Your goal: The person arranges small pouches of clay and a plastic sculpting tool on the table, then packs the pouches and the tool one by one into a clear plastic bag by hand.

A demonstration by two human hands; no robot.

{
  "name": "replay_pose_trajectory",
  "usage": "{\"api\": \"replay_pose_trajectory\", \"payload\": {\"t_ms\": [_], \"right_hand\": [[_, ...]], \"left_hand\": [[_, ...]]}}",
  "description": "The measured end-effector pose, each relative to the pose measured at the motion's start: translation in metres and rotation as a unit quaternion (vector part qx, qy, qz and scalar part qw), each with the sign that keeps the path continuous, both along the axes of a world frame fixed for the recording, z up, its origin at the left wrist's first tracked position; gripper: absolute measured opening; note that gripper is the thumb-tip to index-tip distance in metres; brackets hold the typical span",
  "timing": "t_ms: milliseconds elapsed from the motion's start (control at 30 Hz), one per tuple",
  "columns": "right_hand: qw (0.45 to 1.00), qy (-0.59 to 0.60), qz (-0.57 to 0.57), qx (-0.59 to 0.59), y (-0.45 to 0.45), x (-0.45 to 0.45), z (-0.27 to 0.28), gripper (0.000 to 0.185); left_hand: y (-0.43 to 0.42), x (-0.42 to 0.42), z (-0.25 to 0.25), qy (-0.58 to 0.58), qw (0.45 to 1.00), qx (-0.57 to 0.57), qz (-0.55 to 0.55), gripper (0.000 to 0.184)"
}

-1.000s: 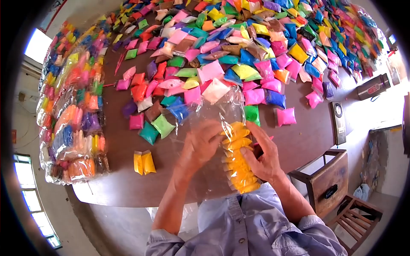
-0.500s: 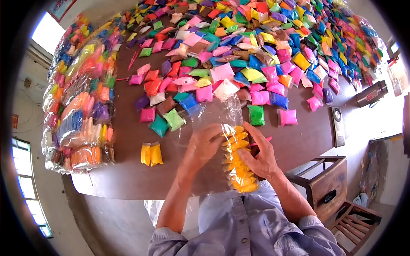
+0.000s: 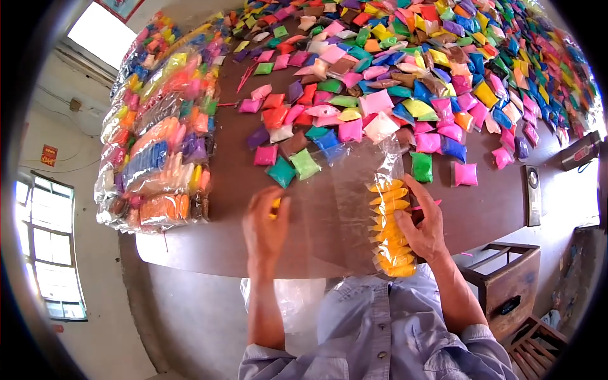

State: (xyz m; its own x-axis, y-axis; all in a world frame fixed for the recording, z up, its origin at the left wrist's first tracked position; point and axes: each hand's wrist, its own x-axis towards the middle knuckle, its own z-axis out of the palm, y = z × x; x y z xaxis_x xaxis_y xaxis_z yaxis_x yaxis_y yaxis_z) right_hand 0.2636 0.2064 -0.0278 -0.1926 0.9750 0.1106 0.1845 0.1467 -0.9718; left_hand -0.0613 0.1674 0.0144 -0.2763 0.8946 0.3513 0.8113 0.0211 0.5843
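Observation:
A clear plastic bag (image 3: 354, 190) lies across the table's front edge, with a column of several yellow packets (image 3: 394, 237) along its right side. My right hand (image 3: 423, 221) grips the bag from the right, thumb pressed over the packets and index finger stretched up along their edge. Away from the bag to the left, my left hand (image 3: 265, 221) is closed round the loose yellow packets on the table. Only a bit of a yellow packet (image 3: 275, 208) shows between thumb and fingers; the rest is hidden. A teal packet (image 3: 280, 172) and a light green packet (image 3: 306, 163) lie just beyond.
A big heap of coloured packets (image 3: 405, 69) covers the far side of the brown table (image 3: 209, 250). Filled clear bags (image 3: 158, 152) are stacked at left. A dark cylindrical object (image 3: 579, 151) and a flat metallic object (image 3: 533, 195) sit at right, with a wooden stool (image 3: 510, 278) below.
My left hand has let go of the bag and moved left to the loose yellow packets. My right hand keeps its grip on the bag. The camera view has shifted left.

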Motion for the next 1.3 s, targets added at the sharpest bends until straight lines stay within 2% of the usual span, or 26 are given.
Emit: {"api": "replay_pose_trajectory", "payload": {"t_ms": [33,100,233,300,433,633,833,900,933,1000,1033,1067,1133,1233,1300], "right_hand": [[1.0,0.004,-0.004,-0.002,0.0,0.0,-0.001,0.064],[1.0,0.003,-0.002,0.004,0.0,0.0,0.0,0.064],[0.999,-0.021,-0.003,0.031,0.001,0.002,-0.001,0.063],[0.999,-0.022,-0.008,0.036,0.001,0.001,-0.001,0.063],[0.999,-0.025,-0.006,0.043,0.001,0.001,0.001,0.063],[0.999,-0.011,-0.007,0.039,0.001,0.0,0.001,0.064],[0.998,-0.025,-0.009,0.056,0.001,0.001,0.0,0.064],[0.998,-0.025,-0.009,0.054,0.002,0.002,0.002,0.064],[0.998,-0.024,-0.008,0.051,0.002,0.001,0.002,0.064],[0.998,-0.026,-0.009,0.051,0.002,0.001,0.002,0.064],[0.998,-0.025,-0.009,0.052,0.001,0.001,0.002,0.064],[0.998,-0.03,-0.009,0.052,0.002,0.001,0.002,0.064],[0.997,-0.034,-0.009,0.063,0.001,0.001,0.002,0.063],[0.997,-0.029,-0.01,0.064,0.001,0.0,0.001,0.064],[0.997,-0.033,-0.012,0.07,0.002,0.001,0.003,0.064]], "left_hand": [[-0.004,-0.015,0.003,0.003,1.0,0.0,0.001,0.022],[-0.011,-0.04,0.008,0.131,0.981,-0.096,0.108,0.023],[-0.018,-0.063,-0.004,0.111,0.972,-0.165,0.126,0.027],[-0.019,-0.062,-0.003,0.03,0.973,-0.182,0.14,0.031],[-0.022,-0.068,-0.007,0.079,0.982,-0.145,0.095,0.035],[-0.021,-0.08,-0.004,0.02,0.983,-0.177,0.032,0.037],[-0.032,-0.107,-0.009,0.087,0.975,-0.204,0.005,0.038],[-0.038,-0.116,-0.01,-0.019,0.99,-0.14,0.022,0.032],[-0.04,-0.115,-0.006,-0.02,0.989,-0.142,0.021,0.032],[-0.04,-0.094,0.026,-0.185,0.963,-0.177,0.077,0.023],[-0.037,-0.081,0.028,-0.242,0.96,-0.136,0.045,0.029],[-0.032,-0.063,0.027,-0.246,0.958,-0.137,0.045,0.029],[-0.017,-0.022,0.02,-0.329,0.941,-0.077,0.003,0.031],[0.01,0.02,-0.001,-0.337,0.933,-0.119,-0.041,0.029],[0.026,0.041,-0.022,-0.351,0.929,-0.103,-0.052,0.028]]}}
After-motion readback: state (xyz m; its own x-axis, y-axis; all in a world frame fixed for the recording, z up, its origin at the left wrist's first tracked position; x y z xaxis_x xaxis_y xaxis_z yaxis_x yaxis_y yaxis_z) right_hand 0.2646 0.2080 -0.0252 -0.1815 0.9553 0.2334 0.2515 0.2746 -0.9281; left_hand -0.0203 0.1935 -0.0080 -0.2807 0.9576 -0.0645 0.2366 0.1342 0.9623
